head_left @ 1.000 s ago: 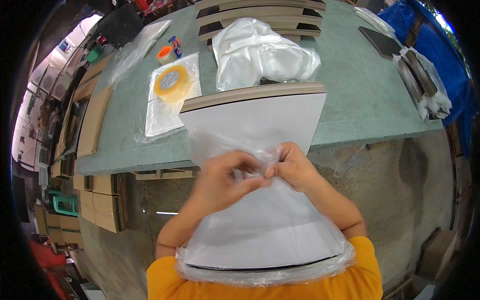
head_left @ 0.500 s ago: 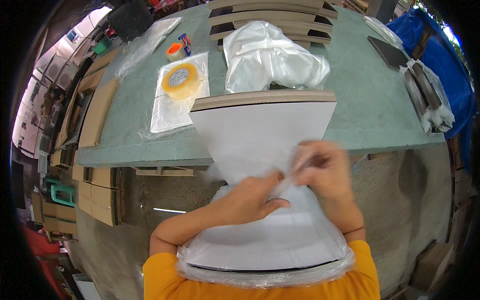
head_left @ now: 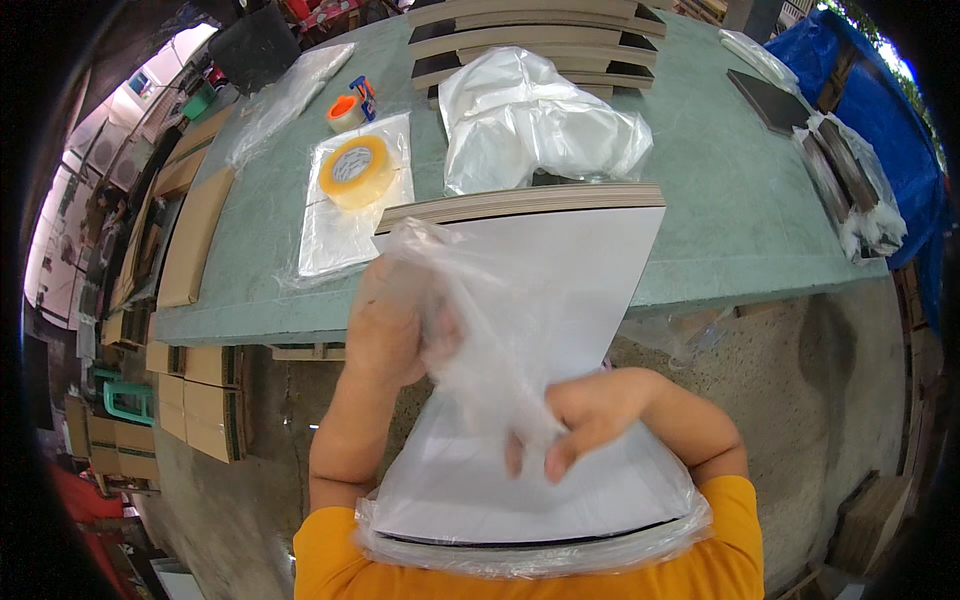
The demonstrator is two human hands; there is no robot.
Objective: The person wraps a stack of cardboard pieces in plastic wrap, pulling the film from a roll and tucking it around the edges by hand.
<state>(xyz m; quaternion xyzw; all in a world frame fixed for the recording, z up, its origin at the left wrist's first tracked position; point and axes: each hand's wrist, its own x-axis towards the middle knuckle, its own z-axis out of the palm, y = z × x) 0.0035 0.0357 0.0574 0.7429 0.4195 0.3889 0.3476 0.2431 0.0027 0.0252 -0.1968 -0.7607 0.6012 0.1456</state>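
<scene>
A stack of flat boards with a white top face (head_left: pixel 560 270) slopes from the table edge down to my body. Clear plastic bag film (head_left: pixel 500 340) covers its lower part and bunches along the near end. My left hand (head_left: pixel 395 320) is raised at the stack's left side, its fingers closed on a gathered piece of the film; motion blurs it. Lower down, over the middle of the white face, my right hand (head_left: pixel 600 405) has its fingers bent at the other end of the stretched film. Blur partly hides that grip.
On the green table (head_left: pixel 720 220) lie a clear tape roll (head_left: pixel 356 172) on flat plastic bags (head_left: pixel 330 235), a tape dispenser (head_left: pixel 348 110) and crumpled plastic (head_left: pixel 540 120). Stacked boards (head_left: pixel 530 45) stand behind, wrapped boards (head_left: pixel 850 185) at right. Cardboard cartons (head_left: pixel 205 410) stand left.
My hands were close together over the middle of the stack. The left has moved up and left, the right slightly down, and the film is now stretched between them.
</scene>
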